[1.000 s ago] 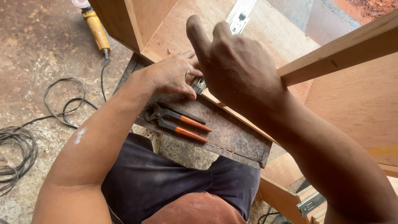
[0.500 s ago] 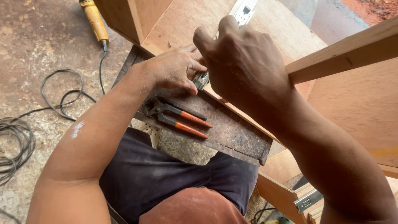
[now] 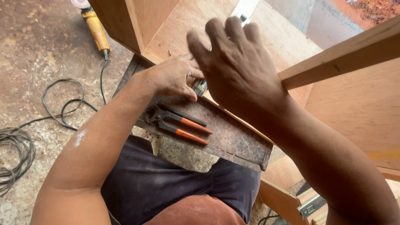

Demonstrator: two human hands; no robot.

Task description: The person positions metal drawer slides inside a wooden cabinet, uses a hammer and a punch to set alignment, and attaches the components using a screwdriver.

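My left hand (image 3: 173, 79) pinches a small metal fitting (image 3: 200, 86) at the lower edge of a plywood cabinet panel (image 3: 175, 29). My right hand (image 3: 237, 66) is raised close to the camera, fingers spread, covering most of the fitting; I cannot see anything in it. Just below my left hand, orange-handled pincers (image 3: 177, 123) lie on a rusty metal plate (image 3: 233, 137).
A yellow angle grinder (image 3: 93, 25) lies on the concrete floor at top left, its black cable (image 3: 62, 108) coiling to the left edge. A wooden rail (image 3: 341, 54) crosses at right. A metal drawer slide (image 3: 310, 206) lies at bottom right.
My right hand has lifted towards the camera and its fingers have spread. The left hand stays on the fitting. The view has shifted slightly.
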